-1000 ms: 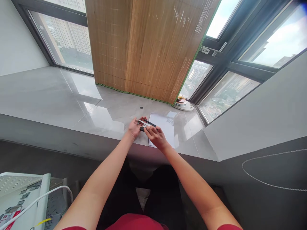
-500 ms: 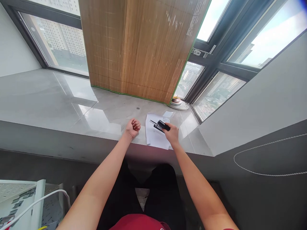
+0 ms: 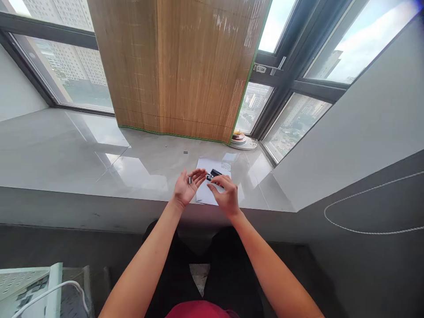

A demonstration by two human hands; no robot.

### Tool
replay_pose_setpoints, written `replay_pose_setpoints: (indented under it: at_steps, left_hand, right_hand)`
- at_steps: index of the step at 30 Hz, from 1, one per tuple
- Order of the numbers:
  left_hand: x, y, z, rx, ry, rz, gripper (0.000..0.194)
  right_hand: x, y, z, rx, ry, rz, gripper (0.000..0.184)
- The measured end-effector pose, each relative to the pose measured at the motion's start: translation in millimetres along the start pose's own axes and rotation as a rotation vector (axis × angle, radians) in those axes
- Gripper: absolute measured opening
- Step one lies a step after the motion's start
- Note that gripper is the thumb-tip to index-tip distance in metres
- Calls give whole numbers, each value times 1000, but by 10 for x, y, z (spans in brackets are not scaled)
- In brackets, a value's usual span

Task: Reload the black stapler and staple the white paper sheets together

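My left hand (image 3: 186, 187) is turned palm up with its fingers stretched out. It holds a short grey strip of staples (image 3: 190, 180), which lies on the palm near the base of the fingers. My right hand (image 3: 227, 194) reaches in from the right, thumb and fingertips apart, with nothing visible between them. Just beyond its fingers is a black stapler (image 3: 216, 172), swung open, over a white sheet of paper (image 3: 206, 196). The right fingers cover part of the stapler, and I cannot tell whether they touch it.
Another small grey strip (image 3: 185, 152) lies farther back on the glossy sill (image 3: 149, 152). A stack of plates (image 3: 243, 142) stands in the back right corner. A bamboo blind (image 3: 179, 70) hangs down to the sill, and a beaded cord (image 3: 364, 232) loops at the right.
My left hand has opened from a fist, showing the staples on its palm. My right hand has let go of the stapler over the paper and moved left towards my left hand.
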State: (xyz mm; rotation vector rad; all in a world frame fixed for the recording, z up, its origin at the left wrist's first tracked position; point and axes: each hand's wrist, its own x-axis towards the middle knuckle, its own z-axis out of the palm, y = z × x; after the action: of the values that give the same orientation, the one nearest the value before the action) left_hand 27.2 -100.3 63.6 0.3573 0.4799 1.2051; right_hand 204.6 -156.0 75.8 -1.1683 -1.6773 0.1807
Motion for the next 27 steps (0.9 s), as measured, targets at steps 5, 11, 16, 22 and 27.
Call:
replay_pose_setpoints:
  at_steps: [5, 11, 16, 22, 27]
  left_hand:
    - [-285, -306, 306, 182, -132, 43, 67]
    - [-429, -382, 460, 464, -245, 172, 71]
    - [-507, -430, 627, 668, -351, 240, 68]
    - [48, 134, 155, 1389, 82, 753, 41]
    - [481, 433, -597, 2202, 565, 384, 58]
  right_hand:
    - [-108, -375, 222, 236, 16, 99, 5]
    - [-197, -415, 179, 363, 160, 230, 10]
    - [-307, -547, 52, 153, 353, 104, 11]
    - [-283, -218, -162, -25, 367, -16, 11]
    - [-129, 789, -536, -238, 266, -98, 23]
